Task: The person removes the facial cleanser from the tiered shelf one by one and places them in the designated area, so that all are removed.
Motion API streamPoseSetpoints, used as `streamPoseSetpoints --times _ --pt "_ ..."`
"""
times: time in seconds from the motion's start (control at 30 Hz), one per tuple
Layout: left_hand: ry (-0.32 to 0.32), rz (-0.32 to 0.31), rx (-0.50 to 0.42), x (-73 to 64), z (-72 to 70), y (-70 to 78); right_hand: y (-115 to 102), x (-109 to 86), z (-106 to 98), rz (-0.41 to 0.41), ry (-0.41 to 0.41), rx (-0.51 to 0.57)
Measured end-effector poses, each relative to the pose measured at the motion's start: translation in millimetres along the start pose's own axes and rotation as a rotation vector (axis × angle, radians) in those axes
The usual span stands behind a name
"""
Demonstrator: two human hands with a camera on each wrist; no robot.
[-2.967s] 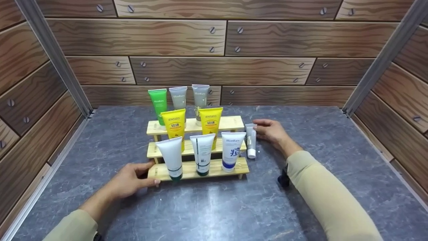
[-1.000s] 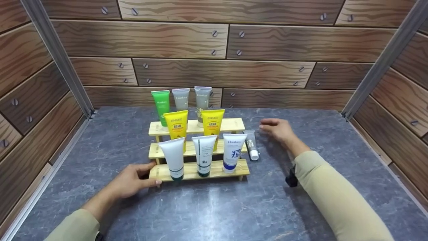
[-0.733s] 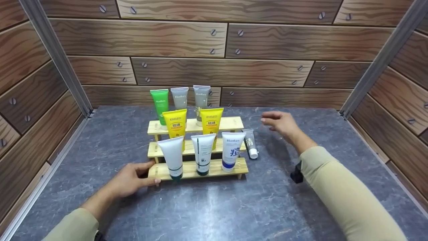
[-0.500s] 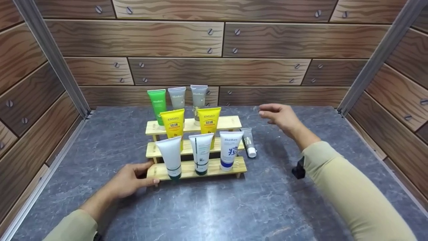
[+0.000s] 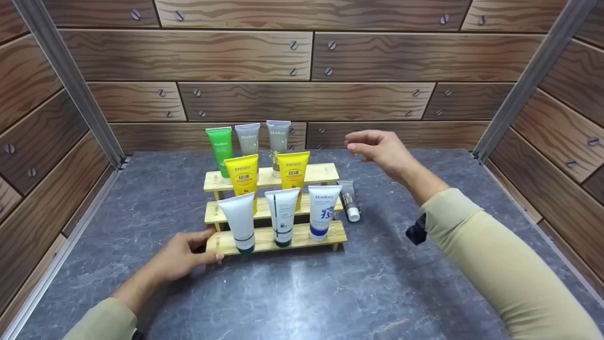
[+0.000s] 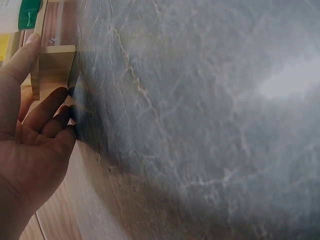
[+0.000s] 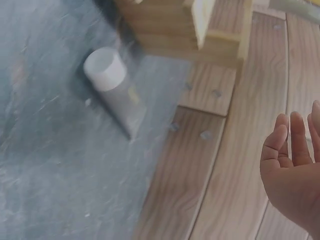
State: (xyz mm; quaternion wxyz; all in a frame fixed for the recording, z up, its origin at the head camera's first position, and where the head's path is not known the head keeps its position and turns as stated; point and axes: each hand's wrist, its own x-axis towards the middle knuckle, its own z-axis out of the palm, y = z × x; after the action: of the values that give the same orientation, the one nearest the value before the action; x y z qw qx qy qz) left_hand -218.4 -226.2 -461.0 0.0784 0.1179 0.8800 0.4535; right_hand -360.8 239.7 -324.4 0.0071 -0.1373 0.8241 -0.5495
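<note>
A three-step wooden display rack [image 5: 325, 231] bears upright squeeze tubes on each step. My left hand [image 5: 177, 257] grips the left end of its lowest step, thumb at the front and fingers at the side; the left wrist view shows the thumb [image 6: 25, 60] against the wood. Raised in the air right of the top step, my right hand [image 5: 384, 151] holds nothing, its fingers loosely bent. Below it a grey tube [image 5: 349, 200] with a white cap lies on the table beside the rack's right side; the right wrist view shows that tube [image 7: 117, 95] too.
On the top step stand a green tube [image 5: 220, 148] and two grey tubes [image 5: 278, 141]. Two yellow tubes [image 5: 292, 174] occupy the middle step, three white tubes [image 5: 283, 215] the lowest. Wood-patterned walls [image 5: 226, 54] enclose the grey marbled table [image 5: 292, 302].
My right hand has let go of the grey tube, which now lies flatter on the table, and has risen up and away, then leftward toward the rack's top step. The left hand stays at the rack.
</note>
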Motion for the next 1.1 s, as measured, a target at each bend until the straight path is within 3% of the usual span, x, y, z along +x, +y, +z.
streamPoseSetpoints --times 0.33,0.7,0.97,1.1 --pt "0.015 0.008 -0.012 2.8 1.0 -1.3 -36.1 4.6 16.6 -0.087 -0.068 0.041" --pt "0.021 -0.012 -0.013 1.2 1.4 -3.2 -70.8 6.2 37.9 -0.119 -0.118 0.098" --pt "-0.005 -0.005 -0.072 0.4 1.9 -1.4 -82.6 10.2 48.9 -0.152 -0.136 0.138" --pt "0.004 0.008 -0.05 -0.3 1.1 -1.1 -86.4 14.9 54.9 -0.169 -0.146 0.132"
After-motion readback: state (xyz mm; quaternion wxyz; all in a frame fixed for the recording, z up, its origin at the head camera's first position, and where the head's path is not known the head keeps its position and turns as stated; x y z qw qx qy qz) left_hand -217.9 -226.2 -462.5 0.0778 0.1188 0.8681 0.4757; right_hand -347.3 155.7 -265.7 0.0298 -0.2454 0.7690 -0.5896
